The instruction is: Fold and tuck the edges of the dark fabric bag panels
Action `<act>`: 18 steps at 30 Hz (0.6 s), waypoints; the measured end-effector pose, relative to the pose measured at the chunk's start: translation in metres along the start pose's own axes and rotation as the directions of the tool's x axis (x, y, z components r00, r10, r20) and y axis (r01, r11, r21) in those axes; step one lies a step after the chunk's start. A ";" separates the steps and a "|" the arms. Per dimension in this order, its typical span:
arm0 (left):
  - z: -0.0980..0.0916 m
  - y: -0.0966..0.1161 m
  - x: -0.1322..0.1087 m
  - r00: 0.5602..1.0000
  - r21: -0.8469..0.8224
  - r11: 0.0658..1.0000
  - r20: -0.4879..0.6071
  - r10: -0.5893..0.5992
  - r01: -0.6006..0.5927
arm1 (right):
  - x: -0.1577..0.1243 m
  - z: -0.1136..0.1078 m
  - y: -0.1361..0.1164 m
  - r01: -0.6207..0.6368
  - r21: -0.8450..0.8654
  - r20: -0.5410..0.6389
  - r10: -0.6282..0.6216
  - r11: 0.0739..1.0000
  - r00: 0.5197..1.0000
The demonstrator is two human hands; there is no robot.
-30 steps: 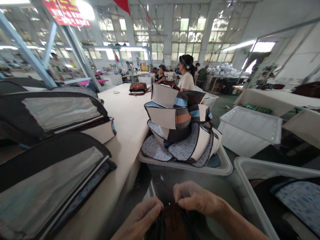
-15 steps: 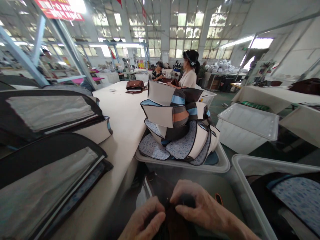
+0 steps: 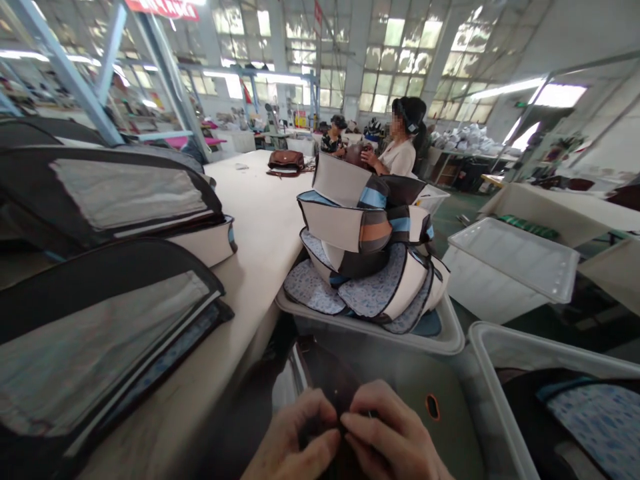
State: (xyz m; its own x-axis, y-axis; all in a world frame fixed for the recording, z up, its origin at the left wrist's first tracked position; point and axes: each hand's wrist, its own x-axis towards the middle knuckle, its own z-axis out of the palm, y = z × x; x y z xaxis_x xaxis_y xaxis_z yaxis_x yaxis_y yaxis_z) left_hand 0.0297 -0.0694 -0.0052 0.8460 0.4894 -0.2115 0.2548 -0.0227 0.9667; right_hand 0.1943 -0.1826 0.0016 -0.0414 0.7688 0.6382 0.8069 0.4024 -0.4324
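Note:
Low in the middle of the head view, my left hand (image 3: 299, 433) is closed in a pinch at a dark brown leather-like piece (image 3: 327, 370). My right hand (image 3: 393, 432) is also closed, its thumb and fingertips meeting beside the left fingertips at the same dark material. A thin glint shows at the right fingers, too small to name. The piece has a pale strip along its left side and a small bright dot on it. Its lower part is dark and hidden by my hands. An olive-grey panel (image 3: 450, 380) with an orange-rimmed oval hole lies to the right.
Ahead, a white bin (image 3: 370, 337) is heaped with patterned bag parts (image 3: 370, 287). Another bin (image 3: 505, 400) stands at right. Dark bag panels (image 3: 110, 327) lie on the white table (image 3: 255, 220), with a brown bag (image 3: 285, 162) farther back. A co-worker (image 3: 400, 150) stands beyond the heap.
The view has turned slightly left, so the surroundings sit farther right. My right hand has come closer to my left, its fingers drawn together, and more of the orange-rimmed hole shows.

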 end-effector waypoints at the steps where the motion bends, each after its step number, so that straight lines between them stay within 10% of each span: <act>1: 0.002 -0.001 -0.001 1.000 -0.022 1.000 -0.017 0.003 -0.003 | 0.000 0.001 -0.001 0.022 -0.033 -0.006 -0.022 0.999 1.000; 9: 0.010 -0.005 -0.010 0.994 -0.016 0.999 -0.094 0.048 -0.050 | -0.007 0.009 -0.011 0.053 -0.091 -0.002 -0.053 0.994 0.999; 14: 0.003 -0.008 -0.013 0.978 0.087 0.984 -0.126 0.167 -0.156 | -0.016 0.003 -0.008 -0.253 0.098 -0.086 0.261 0.963 0.961; 18: -0.002 -0.008 -0.016 0.967 0.093 0.973 -0.128 0.221 -0.211 | -0.011 -0.009 -0.001 -0.516 0.279 0.134 0.499 0.810 0.856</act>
State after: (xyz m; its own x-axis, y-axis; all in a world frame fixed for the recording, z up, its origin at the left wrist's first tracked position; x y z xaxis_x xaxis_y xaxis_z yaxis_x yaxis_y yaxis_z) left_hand 0.0135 -0.0748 -0.0090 0.8146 0.5793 0.0279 0.1136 -0.2065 0.9718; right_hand 0.1992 -0.1967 0.0010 0.2880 0.9257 0.2453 0.5111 0.0681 -0.8568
